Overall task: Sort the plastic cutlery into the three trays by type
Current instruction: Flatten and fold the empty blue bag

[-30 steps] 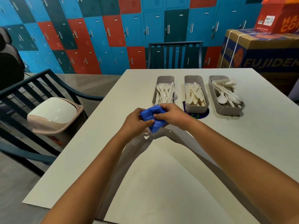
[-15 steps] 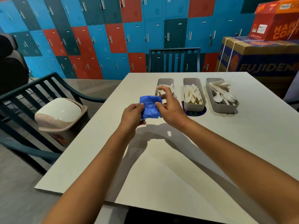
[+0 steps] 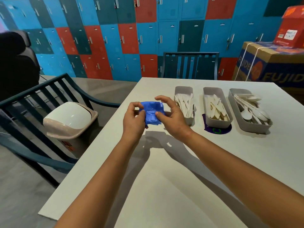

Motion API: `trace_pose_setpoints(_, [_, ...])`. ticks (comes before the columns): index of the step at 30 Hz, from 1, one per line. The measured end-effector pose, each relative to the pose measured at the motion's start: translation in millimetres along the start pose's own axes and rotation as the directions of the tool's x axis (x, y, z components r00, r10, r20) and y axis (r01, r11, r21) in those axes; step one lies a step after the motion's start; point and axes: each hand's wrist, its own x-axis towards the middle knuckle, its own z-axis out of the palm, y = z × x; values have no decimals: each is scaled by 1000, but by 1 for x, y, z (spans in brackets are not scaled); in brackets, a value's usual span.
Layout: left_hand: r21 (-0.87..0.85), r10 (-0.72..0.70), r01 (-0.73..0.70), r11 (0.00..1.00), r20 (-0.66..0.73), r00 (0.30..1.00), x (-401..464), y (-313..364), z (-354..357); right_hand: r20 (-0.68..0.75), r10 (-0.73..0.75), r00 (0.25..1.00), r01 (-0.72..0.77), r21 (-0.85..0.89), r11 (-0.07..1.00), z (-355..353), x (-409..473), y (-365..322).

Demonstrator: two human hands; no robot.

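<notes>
Three grey trays stand in a row at the far side of the white table (image 3: 181,186). The left tray (image 3: 183,89) holds white forks, the middle tray (image 3: 218,121) knives, the right tray (image 3: 251,128) spoons. Above the table, left of the trays, a crumpled blue plastic bag (image 3: 152,113) is held between both hands. My left hand (image 3: 134,120) pinches its left edge. My right hand (image 3: 171,118) holds its right side with thumb and spread fingers, partly hiding the fork tray.
A beige bin with a white swing lid (image 3: 69,119) stands left of the table beside a dark chair (image 3: 41,99). Another chair (image 3: 190,65) is at the far edge. Cardboard boxes (image 3: 271,63) sit at the back right. A purple coaster (image 3: 217,130) lies under the middle tray.
The blue bag has been lifted off the table and opened out a little between my hands, which moved up and slightly apart. The camera tilted up.
</notes>
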Motion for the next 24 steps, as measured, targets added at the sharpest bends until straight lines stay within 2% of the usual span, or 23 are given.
trace_pose_setpoints(8, [-62,-171,174,983,58,984,59,-11,-16,53,148,988,-146,-38,989,25,48,14])
trace_pose_setpoints(12, [-83,-233,234,969,23,972,77,1,-25,155,196,968,-178,-124,976,35,66,2])
trace_pose_setpoints(14, [-87,-242,242,966,11,970,79,7,-31,163,250,954,-231,-127,965,41,71,-3])
trace_pose_setpoints(16, [-86,-262,262,961,20,965,84,16,-40,155,313,937,-300,-101,949,48,82,-12])
trace_pose_setpoints(20, [-136,-307,307,942,19,952,96,38,-61,204,434,878,-455,69,888,66,102,-33])
trace_pose_setpoints(24, [-166,-348,344,924,3,937,114,52,-80,154,441,884,-461,144,876,88,124,-49])
